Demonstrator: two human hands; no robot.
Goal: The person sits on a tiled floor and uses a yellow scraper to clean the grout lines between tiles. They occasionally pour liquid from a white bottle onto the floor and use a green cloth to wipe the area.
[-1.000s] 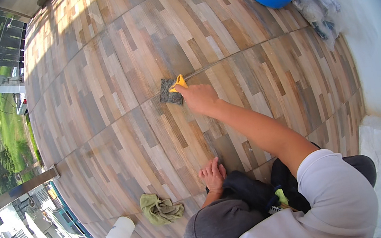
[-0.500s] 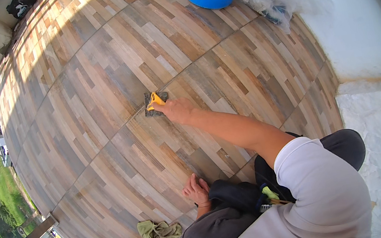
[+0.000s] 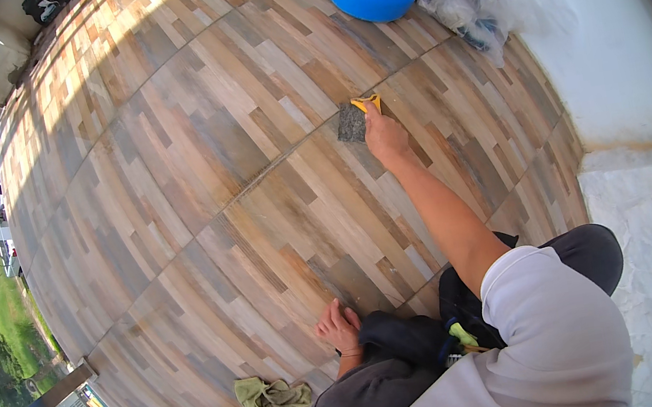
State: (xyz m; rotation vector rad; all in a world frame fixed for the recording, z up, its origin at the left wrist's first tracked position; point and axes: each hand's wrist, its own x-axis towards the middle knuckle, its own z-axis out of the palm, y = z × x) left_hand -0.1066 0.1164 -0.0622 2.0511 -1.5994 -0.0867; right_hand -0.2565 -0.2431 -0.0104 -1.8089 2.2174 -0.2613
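Coarse grey pad slid rightward, right hand gripping its yellow handle; left hand loosely spread over wood-patterned tile

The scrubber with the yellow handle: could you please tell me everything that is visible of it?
The scrubber has a roughly square, speckled dark grey pad that looks like coarse fibre, and a bright yellow handle, probably plastic. The pad is on the wood-patterned tiled floor, at a joint between tiles. The person's right hand grips the handle, hiding part of it. The pad's underside cannot be seen.
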